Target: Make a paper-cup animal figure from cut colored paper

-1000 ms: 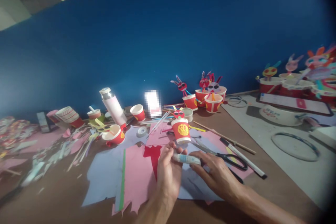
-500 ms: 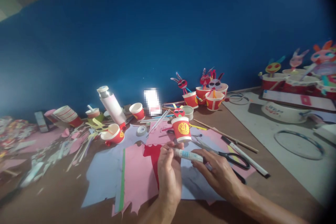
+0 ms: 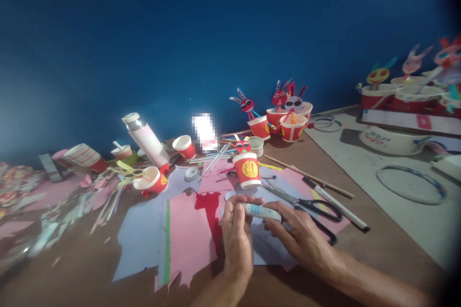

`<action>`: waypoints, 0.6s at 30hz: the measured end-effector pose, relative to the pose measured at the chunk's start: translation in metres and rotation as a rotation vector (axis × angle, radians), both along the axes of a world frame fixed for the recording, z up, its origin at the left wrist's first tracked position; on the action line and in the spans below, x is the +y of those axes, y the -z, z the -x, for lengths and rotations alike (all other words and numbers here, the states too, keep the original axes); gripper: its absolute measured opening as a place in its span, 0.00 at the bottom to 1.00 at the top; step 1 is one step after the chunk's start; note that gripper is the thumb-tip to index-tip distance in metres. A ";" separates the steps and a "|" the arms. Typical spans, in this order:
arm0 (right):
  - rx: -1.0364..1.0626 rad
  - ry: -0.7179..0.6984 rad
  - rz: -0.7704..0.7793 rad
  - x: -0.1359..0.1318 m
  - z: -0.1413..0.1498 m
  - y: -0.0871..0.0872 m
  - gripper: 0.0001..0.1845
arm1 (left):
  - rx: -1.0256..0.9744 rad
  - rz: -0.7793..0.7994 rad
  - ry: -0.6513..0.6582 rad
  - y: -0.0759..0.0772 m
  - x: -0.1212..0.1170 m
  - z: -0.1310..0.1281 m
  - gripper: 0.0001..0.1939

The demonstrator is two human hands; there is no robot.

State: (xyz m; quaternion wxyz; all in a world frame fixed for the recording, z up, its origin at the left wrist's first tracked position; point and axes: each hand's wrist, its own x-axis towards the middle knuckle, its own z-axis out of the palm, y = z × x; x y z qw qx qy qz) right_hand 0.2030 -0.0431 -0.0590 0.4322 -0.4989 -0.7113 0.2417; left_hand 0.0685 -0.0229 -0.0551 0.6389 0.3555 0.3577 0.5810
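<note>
Between my two hands lies a white glue stick (image 3: pixel 262 211) with a pale blue label, held level above the sheets. My left hand (image 3: pixel 238 232) has its fingers closed on the left end, and my right hand (image 3: pixel 300 232) pinches the other end. Just beyond them stands a red paper cup (image 3: pixel 247 171) with a yellow emblem; a red paper face (image 3: pixel 243 145) with sunglasses rises out of it. Black-handled scissors (image 3: pixel 319 211) rest open to the right of the cup, partly behind my right hand. Pink paper (image 3: pixel 189 237) and bluish paper (image 3: pixel 137 235) spread under my hands.
A white thermos (image 3: pixel 147 141) leans at the back left, near another red cup (image 3: pixel 153 180). Rabbit-figure cups (image 3: pixel 293 127) stand by the blue wall. A black-capped marker (image 3: pixel 336 204) and a thin stick (image 3: pixel 309 176) lie right. Paper scraps (image 3: pixel 68 211) litter the left.
The camera view has shifted slightly. Both hands still hold the glue stick, which is tilted a little differently. The cup and scissors stay in place on the table.
</note>
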 end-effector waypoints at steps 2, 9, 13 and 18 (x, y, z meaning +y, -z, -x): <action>0.028 -0.002 0.042 -0.002 0.001 -0.001 0.11 | 0.010 -0.008 0.004 -0.001 -0.001 -0.001 0.06; 0.011 -0.173 0.164 -0.008 0.002 -0.005 0.23 | 0.162 -0.120 -0.021 -0.033 0.007 0.017 0.07; 0.014 -0.054 0.202 -0.001 -0.009 -0.008 0.17 | 0.292 -0.225 -0.198 -0.049 0.026 0.047 0.06; -0.167 -0.025 0.102 0.006 -0.010 -0.003 0.10 | 0.476 -0.400 -0.449 -0.037 0.052 0.073 0.04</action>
